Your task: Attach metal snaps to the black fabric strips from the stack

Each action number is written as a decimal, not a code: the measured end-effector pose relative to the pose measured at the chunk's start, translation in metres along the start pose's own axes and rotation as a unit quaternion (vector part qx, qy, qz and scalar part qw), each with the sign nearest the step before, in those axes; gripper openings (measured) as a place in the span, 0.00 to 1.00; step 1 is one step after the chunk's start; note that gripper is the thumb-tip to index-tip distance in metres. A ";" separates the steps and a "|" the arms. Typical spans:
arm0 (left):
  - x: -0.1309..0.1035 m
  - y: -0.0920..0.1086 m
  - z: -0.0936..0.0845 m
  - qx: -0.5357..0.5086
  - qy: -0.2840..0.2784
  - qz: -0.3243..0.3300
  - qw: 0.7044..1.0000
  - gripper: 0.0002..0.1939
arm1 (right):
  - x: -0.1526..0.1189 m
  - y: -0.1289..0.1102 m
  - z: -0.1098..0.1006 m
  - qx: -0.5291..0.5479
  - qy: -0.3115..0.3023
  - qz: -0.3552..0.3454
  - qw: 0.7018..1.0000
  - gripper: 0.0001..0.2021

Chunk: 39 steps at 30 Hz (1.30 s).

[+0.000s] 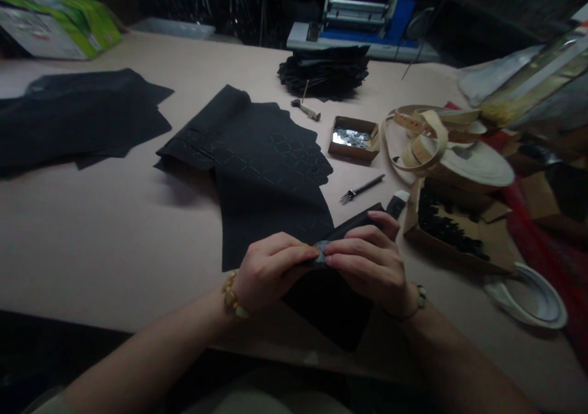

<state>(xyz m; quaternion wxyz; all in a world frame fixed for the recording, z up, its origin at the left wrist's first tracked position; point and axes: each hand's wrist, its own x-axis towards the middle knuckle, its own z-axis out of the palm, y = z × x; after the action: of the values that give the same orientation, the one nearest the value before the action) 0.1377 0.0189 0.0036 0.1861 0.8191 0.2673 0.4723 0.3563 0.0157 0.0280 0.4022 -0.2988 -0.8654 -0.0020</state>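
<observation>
A small grey piece (321,252) is sitting at the near side of the table (138,242), between the fingertips of both hands. The left hand (271,267) is closing on it from nine o'clock and the right hand (372,261) from three; their tips are nearly meeting. The step in hand looks like pressing or lining up this piece against the black cloth (337,316), which is hanging toward six o'clock. Whether the two are joined, the fingers are hiding. The next move seems to call for an even pinch on both sides, so that nothing is slipping or creasing.

Outward from the piece, patterned panels (261,138) are fanning out toward eleven. A pronged tool (362,187) is lying toward one, with a small box (353,152) of shiny bits beyond it. A carton (500,248) of black pieces is standing near three, a cream roll (482,163) toward two, and a dark pile (82,117) is resting toward ten.
</observation>
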 end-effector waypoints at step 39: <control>0.004 -0.006 -0.015 0.080 -0.049 0.188 0.978 0.06 | 0.005 -0.005 0.000 0.060 -0.020 -0.051 0.997 0.08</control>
<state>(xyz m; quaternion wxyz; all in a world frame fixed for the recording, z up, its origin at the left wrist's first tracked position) 0.1251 0.0270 0.0101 0.0412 0.8889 0.1363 0.4355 0.3513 0.0141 0.0321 0.4015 -0.2293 -0.8860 0.0349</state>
